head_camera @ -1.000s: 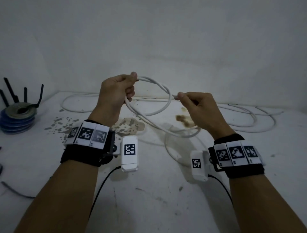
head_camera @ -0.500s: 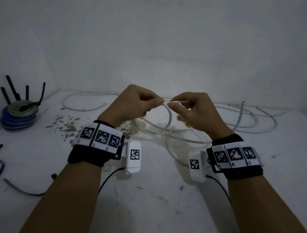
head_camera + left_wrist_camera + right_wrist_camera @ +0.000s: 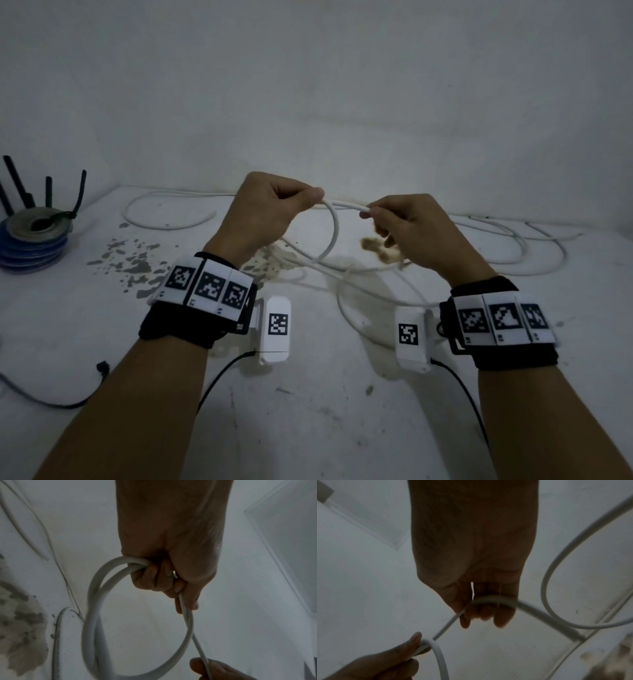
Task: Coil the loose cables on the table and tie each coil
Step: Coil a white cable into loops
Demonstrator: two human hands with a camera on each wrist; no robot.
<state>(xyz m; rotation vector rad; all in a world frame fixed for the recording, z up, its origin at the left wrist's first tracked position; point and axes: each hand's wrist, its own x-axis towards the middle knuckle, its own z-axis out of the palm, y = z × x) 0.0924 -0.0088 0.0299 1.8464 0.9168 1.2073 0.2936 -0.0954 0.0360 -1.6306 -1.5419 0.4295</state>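
In the head view, both hands are raised at the centre of the frame above the stained white surface (image 3: 308, 428). The left hand (image 3: 270, 212) has its fingers curled round a loop of thin white round cable (image 3: 334, 233), and the right hand (image 3: 407, 226) pinches the same cable just right of it. The rest of the cable trails in loose curves over the surface toward the right edge. A stack of blue and grey tape rolls (image 3: 34, 243) sits at the far left.

In the left wrist view, the left hand's fingers (image 3: 154, 577) clamp two turns of the cable, the loop hanging at lower centre.

In the right wrist view, the right hand's fingers (image 3: 484, 609) are curled loosely round the cable, which runs off to the lower right.
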